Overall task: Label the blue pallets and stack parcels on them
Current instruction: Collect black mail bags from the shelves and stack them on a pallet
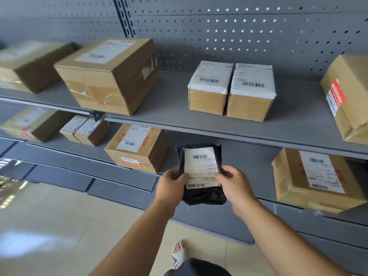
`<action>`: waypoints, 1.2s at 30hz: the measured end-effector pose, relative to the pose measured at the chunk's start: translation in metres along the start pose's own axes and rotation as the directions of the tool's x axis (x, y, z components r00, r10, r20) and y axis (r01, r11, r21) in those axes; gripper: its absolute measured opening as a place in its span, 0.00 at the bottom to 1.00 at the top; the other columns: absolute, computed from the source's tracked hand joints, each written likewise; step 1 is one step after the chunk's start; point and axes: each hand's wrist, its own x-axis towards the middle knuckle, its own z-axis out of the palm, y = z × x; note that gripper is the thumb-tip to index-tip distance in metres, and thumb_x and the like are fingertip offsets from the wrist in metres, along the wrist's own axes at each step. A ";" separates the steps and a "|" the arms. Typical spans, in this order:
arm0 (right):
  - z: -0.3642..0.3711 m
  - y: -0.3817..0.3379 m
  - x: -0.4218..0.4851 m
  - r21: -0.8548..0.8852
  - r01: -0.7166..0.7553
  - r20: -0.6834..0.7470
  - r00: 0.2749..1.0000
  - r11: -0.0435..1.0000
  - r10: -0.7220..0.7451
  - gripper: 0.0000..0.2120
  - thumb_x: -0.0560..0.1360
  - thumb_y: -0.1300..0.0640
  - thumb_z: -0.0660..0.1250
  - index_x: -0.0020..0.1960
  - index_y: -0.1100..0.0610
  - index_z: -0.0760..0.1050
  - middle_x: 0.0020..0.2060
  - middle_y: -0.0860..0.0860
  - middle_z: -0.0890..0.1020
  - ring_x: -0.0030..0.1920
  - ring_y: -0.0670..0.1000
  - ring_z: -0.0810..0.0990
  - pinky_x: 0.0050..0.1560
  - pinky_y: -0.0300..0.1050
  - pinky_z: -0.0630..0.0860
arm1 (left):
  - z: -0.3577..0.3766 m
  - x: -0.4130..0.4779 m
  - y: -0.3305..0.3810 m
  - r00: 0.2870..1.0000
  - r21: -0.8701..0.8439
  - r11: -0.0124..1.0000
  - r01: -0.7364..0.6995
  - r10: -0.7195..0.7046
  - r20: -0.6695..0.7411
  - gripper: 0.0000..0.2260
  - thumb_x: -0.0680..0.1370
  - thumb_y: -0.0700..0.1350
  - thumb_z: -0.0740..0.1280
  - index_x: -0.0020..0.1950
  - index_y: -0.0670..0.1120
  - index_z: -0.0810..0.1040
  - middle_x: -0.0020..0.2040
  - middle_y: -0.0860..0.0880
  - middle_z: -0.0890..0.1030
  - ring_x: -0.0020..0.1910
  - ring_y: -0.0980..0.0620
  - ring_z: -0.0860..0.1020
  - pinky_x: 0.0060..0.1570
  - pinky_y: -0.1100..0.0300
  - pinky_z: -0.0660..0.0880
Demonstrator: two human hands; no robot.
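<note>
At lower shelf (249, 156): left grip (171, 186), right grip (233, 184) hold parcel (201, 170) (boxes (137, 148) flanking).

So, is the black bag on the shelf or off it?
Off, it seems: left hand and right hand grip the black bag by its sides, label up. Whether its far end touches the lower shelf, cannot tell.

The left forearm (139, 240) and the right forearm (284, 246) were bare along their whole visible length, down to the left hand (171, 184) and the right hand (235, 184). One foot wore a pale grey open-toed sandal (179, 255) with a broad strap, toes showing. A dark, almost black garment (197, 268) lay at the view's bottom edge.
</note>
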 end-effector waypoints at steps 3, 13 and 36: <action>0.005 -0.006 -0.014 0.039 0.035 0.070 0.997 0.999 -0.038 0.09 0.76 0.57 0.71 0.55 0.49 0.82 0.46 0.43 0.86 0.45 0.43 0.84 0.38 0.38 0.74 | -0.013 -0.021 -0.003 0.997 -0.084 0.996 0.022 -0.028 -0.069 0.05 0.80 0.48 0.70 0.55 0.50 0.80 0.49 0.49 0.87 0.45 0.51 0.87 0.41 0.58 0.85; 0.087 -0.044 -0.070 0.140 0.136 0.363 0.915 0.981 -0.178 0.09 0.74 0.59 0.71 0.51 0.47 0.82 0.43 0.42 0.87 0.44 0.46 0.86 0.45 0.45 0.80 | -0.114 -0.084 -0.008 0.930 -0.334 0.941 -0.060 -0.068 -0.361 0.05 0.80 0.43 0.70 0.54 0.46 0.81 0.43 0.50 0.88 0.40 0.50 0.88 0.36 0.58 0.83; 0.431 -0.159 -0.253 0.269 0.309 0.734 0.548 0.912 -0.402 0.08 0.76 0.55 0.71 0.53 0.45 0.82 0.48 0.45 0.87 0.45 0.47 0.87 0.37 0.43 0.83 | -0.475 -0.153 -0.050 0.653 -0.420 0.801 -0.427 -0.048 -0.756 0.05 0.78 0.40 0.70 0.52 0.45 0.82 0.46 0.48 0.88 0.42 0.49 0.87 0.34 0.61 0.80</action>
